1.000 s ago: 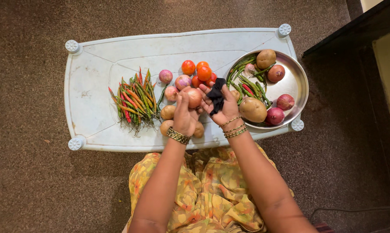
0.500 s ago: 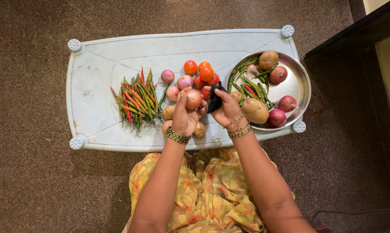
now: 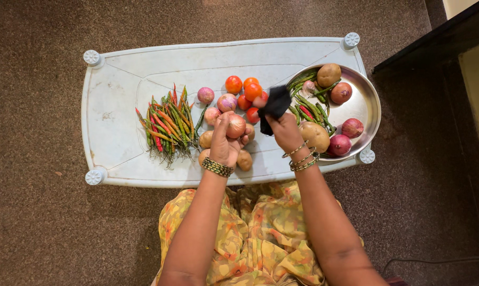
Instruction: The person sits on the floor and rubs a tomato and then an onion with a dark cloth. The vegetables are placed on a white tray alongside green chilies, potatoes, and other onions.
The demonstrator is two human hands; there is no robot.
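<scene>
**Mia:** What is in the left hand (image 3: 224, 144)?

**Sam:** A round onion with thin pinkish-brown skin (image 3: 236, 126). The fingers are curled around it from below and the thumb (image 3: 222, 124) presses on its side. It is held up just above the white plastic table (image 3: 118, 132), over the small brown potatoes (image 3: 244, 159).

**Mia:** Is an onion hard to hold?

**Sam:** I think not. It looks firm and not heavy, so it will not squash. But the dry skin is papery and may slip or flake off, so a grip all the way around the fat middle seems best, like now.

**Mia:** And the right hand (image 3: 285, 132)?

**Sam:** Its fingers are closed on a small black cloth (image 3: 274, 106). The cloth sticks up above the hand, near the red and orange tomatoes (image 3: 248, 91) and right at the edge of the round shiny metal plate (image 3: 364, 106).

**Mia:** How will the cloth feel?

**Sam:** Soft and very light, I guess. It is floppy, so you bunch it up and pinch it. It can't break.

**Mia:** What else is there?

**Sam:** A pile of long green and red chillies (image 3: 165, 127) lies on the left side of the table. The plate holds a big brown potato (image 3: 316, 136), more chillies and dark red onions (image 3: 339, 144)
</scene>
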